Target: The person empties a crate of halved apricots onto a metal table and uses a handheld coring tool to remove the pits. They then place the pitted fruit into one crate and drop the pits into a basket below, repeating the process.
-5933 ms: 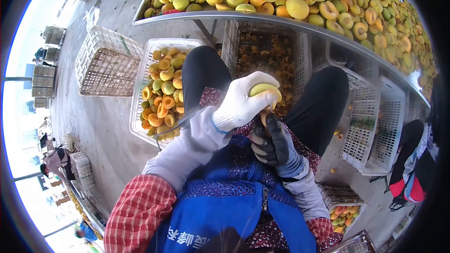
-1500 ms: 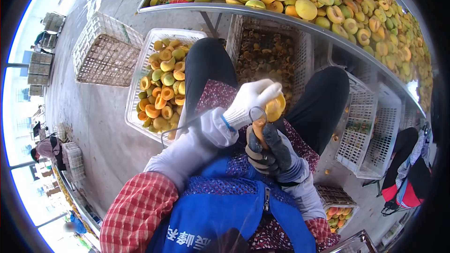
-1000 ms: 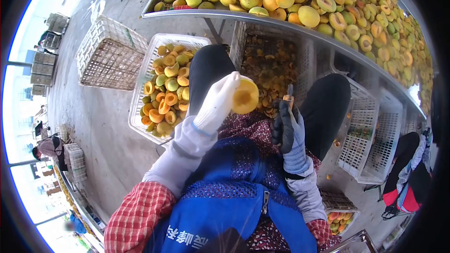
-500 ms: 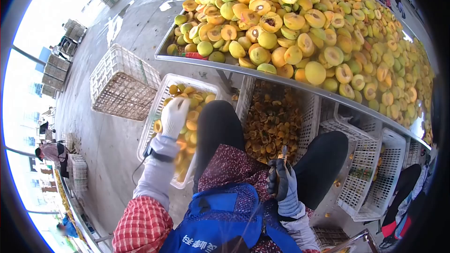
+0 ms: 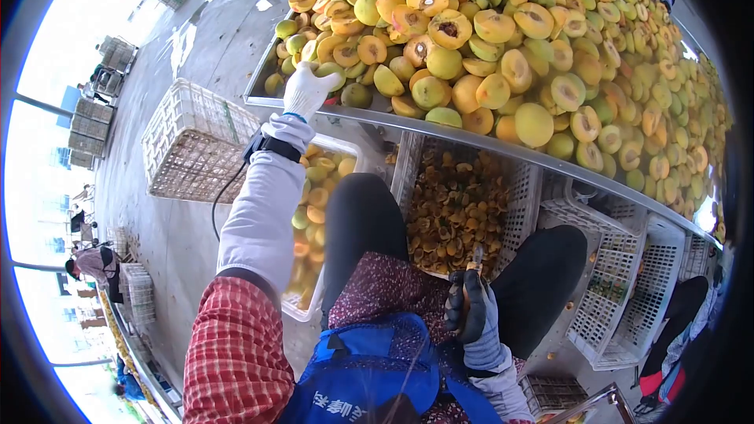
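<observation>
My left hand point(image 5: 309, 92), in a white knit glove, reaches over the near left corner of the metal table point(image 5: 377, 115). Its thumb is apart from the other fingers, and it is beside the halved yellow-green fruit point(image 5: 444, 63) heaped there. Low in front of my body, my right hand point(image 5: 471, 310), in a grey and black glove, is closed around a small pitting tool point(image 5: 476, 257) with a metal tip. A white crate point(image 5: 355, 159) of fruit halves stands under my left arm. Between my knees another crate point(image 5: 408, 169) holds brown-orange fruit pieces point(image 5: 455, 204).
An upturned-looking pale crate point(image 5: 196, 141) stands at the left on the concrete floor. More crates point(image 5: 628, 298) are at the right under the table edge. Beside them a co-worker's leg point(image 5: 679, 314) shows. Farther left, a person point(image 5: 94, 263) is near stacked crates.
My left hand has moved up and forward from the white crate of fruit halves to the table's corner. My right hand keeps its hold on the tool, nearly in the same place.
</observation>
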